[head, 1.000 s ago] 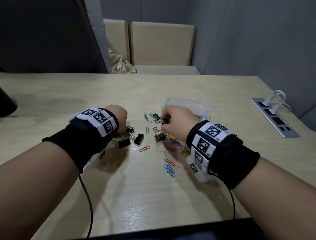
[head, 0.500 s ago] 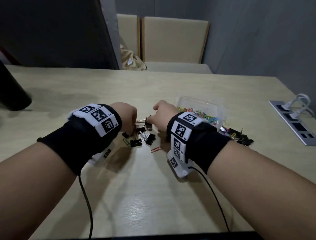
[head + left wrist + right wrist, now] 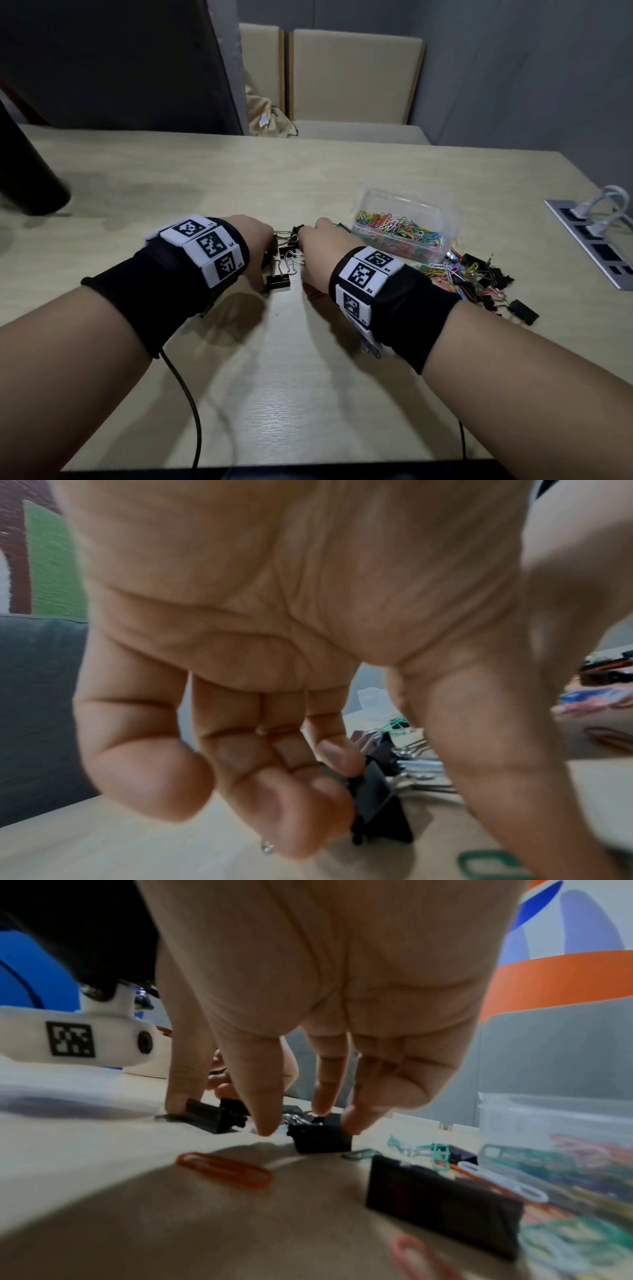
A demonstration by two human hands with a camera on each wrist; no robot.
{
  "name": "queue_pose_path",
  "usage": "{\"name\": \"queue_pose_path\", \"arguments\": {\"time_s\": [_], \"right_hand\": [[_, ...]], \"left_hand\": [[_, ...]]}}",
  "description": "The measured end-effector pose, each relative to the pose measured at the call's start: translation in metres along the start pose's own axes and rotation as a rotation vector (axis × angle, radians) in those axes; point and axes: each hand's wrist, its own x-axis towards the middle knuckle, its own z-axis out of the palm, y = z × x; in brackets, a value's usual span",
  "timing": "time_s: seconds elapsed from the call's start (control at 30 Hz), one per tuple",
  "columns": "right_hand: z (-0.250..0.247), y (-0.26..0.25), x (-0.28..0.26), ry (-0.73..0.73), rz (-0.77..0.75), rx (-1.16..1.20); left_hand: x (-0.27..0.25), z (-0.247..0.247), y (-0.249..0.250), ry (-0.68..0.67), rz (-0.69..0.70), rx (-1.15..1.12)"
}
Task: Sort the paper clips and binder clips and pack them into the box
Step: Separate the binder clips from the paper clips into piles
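- Binder clips (image 3: 279, 262) lie in a small cluster at the centre of the head view, between our two hands on the table (image 3: 308, 377).
- Our left hand (image 3: 274, 615) has its fingers curled round one black clip (image 3: 375, 804), low and centre in the left wrist view; it looks like a grip.
- Our right hand (image 3: 325, 974) reaches down with spread fingertips (image 3: 265, 1127) on another black clip (image 3: 322, 1138) at mid-frame; whether it pinches or only touches, we cannot tell.
- An orange paper clip (image 3: 224, 1169) lies just below that.
- The box (image 3: 402, 221), right of centre in the head view, already holds many coloured paper clips.
- A mixed pile (image 3: 479, 277) of both kinds sits just below and right of it.
- Risks, as we judge them: the wire handles in the cluster may be tangled, so lifting one clip could drag others along.
- A loose paper clip could ride up with a binder clip and spoil the sort.
- Our right wrist is close to the pile and could scatter it.
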Motion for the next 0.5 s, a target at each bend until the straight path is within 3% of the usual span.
{"name": "queue_pose_path", "arguments": {"time_s": [0.13,0.3,0.4,0.5], "right_hand": [[-0.006,-0.009,-0.012,-0.084,-0.156,-0.075],[0.006,-0.028,-0.029,-0.167,-0.413,-0.186],[0.014,-0.033,-0.030,-0.181,-0.440,-0.138],[0.012,-0.026,-0.036,-0.136,-0.485,-0.245]], "left_hand": [[-0.004,-0.003,-0.002,-0.023,0.010,-0.050],[-0.002,-0.020,-0.019,0.105,-0.070,-0.157],[0.001,-0.025,-0.019,0.156,-0.088,-0.144],[0.005,-0.022,-0.006,0.190,-0.051,-0.155]]}}
